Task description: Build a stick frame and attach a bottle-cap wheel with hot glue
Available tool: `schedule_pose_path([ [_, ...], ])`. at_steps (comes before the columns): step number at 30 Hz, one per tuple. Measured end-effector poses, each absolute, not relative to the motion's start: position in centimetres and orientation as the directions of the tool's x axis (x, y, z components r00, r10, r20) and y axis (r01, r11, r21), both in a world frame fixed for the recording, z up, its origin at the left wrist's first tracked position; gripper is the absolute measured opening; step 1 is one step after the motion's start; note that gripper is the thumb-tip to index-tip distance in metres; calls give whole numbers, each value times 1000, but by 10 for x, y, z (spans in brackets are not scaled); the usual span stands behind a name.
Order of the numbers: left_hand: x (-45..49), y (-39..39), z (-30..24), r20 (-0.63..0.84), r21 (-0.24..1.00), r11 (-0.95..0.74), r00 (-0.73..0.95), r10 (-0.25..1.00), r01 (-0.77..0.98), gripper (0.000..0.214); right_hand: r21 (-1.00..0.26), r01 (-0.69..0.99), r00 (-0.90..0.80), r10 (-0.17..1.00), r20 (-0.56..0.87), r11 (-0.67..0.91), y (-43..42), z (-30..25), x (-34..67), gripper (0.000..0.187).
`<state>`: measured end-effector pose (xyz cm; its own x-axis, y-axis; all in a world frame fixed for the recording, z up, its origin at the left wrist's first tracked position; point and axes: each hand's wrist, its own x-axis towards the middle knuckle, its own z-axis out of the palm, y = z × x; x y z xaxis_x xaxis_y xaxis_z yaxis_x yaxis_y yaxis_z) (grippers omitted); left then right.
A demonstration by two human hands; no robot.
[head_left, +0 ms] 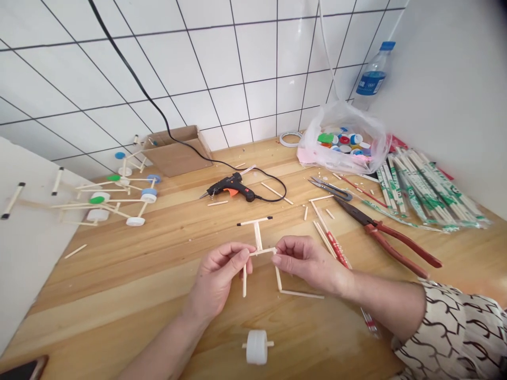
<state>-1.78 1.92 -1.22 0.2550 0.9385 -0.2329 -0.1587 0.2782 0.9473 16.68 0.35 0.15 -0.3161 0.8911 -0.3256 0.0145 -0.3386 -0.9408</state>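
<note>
Between my two hands is a small wooden stick frame (258,235), with a crossbar, two legs pointing toward me and a T-shaped stem whose bar has black ends. My left hand (224,272) pinches the left end of the crossbar. The right corner of the frame is pinched by my right hand (303,261). Below that corner, a loose-looking stick (303,294) meets the right leg's tip; whether they are joined I cannot tell. Nearer to me lies a white bottle-cap wheel (256,347) with a short stick through it.
A black hot glue gun (233,186) lies behind the frame, its cord running up the wall. Pliers (380,232), small scissors (330,188) and wrapped chopsticks (425,182) are at right. A bag of caps (344,140), a cardboard box (174,153) and stick-and-cap models (114,198) stand farther back.
</note>
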Motion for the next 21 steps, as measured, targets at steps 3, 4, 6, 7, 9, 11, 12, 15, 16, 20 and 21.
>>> schedule_pose_path([
  [3,-19,19,-14,-220,964,252,275,936,-87,17,-946,45,-319,893,-318,-321,4,1,168,44],
  [4,-19,19,-15,-215,968,243,282,935,-68,16,-946,53,-324,890,-320,-321,4,1,169,43],
  [6,-20,18,-16,-217,969,241,290,932,-47,16,-943,58,-334,883,-328,-328,4,0,169,43],
  [7,-20,18,-17,-224,967,249,293,929,-48,16,-941,56,-332,882,-334,-335,4,-1,169,43],
  [9,-20,17,-17,-241,961,271,301,922,-61,19,-937,47,-307,888,-343,-345,4,-1,169,44],
  [11,-20,17,-16,-241,959,274,306,921,-71,21,-935,37,-273,897,-348,-352,4,-1,168,45],
  [12,-20,17,-15,-233,961,266,304,924,-72,21,-934,32,-262,899,-351,-356,4,-1,168,45],
  [15,-19,17,-14,-213,967,244,300,930,-72,20,-938,20,-252,906,-341,-347,4,-4,167,42],
  [16,-18,16,-14,-210,968,242,300,931,-74,19,-939,15,-252,908,-335,-342,3,-5,166,41],
  [20,-17,12,-15,-197,973,223,278,940,-66,17,-945,9,-249,914,-319,-327,0,-8,165,37],
  [21,-17,11,-15,-195,974,218,267,944,-58,16,-946,11,-247,916,-317,-324,0,-8,164,37],
])
